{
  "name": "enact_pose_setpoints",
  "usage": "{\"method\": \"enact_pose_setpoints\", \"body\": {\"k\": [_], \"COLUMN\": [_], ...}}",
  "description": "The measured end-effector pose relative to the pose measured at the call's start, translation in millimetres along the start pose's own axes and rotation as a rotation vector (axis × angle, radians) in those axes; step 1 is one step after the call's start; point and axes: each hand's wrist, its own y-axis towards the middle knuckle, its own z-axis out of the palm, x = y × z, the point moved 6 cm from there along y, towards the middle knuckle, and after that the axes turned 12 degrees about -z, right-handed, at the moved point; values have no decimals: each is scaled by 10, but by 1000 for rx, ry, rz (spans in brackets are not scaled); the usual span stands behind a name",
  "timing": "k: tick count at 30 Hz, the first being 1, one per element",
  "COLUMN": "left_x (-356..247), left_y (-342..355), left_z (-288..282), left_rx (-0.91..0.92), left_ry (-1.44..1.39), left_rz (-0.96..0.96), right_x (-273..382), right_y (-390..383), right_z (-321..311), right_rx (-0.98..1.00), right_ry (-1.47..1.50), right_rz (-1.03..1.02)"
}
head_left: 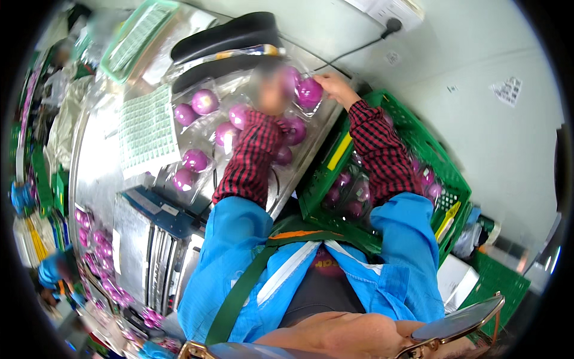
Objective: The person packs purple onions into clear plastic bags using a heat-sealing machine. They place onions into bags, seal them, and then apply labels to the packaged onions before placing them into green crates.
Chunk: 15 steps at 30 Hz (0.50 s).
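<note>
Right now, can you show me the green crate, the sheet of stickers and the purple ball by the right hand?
green crate [445, 170], head view, on its far rim.
sheet of stickers [146, 128], head view, its middle.
purple ball [309, 91], head view, its round front, beside the right hand [335, 87].

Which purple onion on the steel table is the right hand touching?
The right hand touches the packed purple onion farthest up the steel table; the other onions lie lower and left.

Clear plastic packs of purple onions [206, 128] cover the middle of the steel worktop [95, 173], a sheet of pale green labels [146, 128] beside them toward its left edge, a white paper sign [507, 90] on the wall.
</note>
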Motion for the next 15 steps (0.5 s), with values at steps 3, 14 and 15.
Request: {"method": "enact_pose_setpoints", "body": {"k": [3, 14, 15], "left_x": [-485, -2593, -2559], "left_y": [-303, -2467, -2566], "left_z": [162, 1722, 1757], "left_rx": [129, 769, 721], "left_ry": [18, -46, -58], "left_rz": [252, 196, 173], "right_x": [455, 254, 234], "right_y": [-631, -2215, -2418], "right_z": [-148, -965, -1132], "right_rx": [22, -484, -592], "right_ry": [-313, 518, 489], "right_rz": [-214, -811, -801]}}
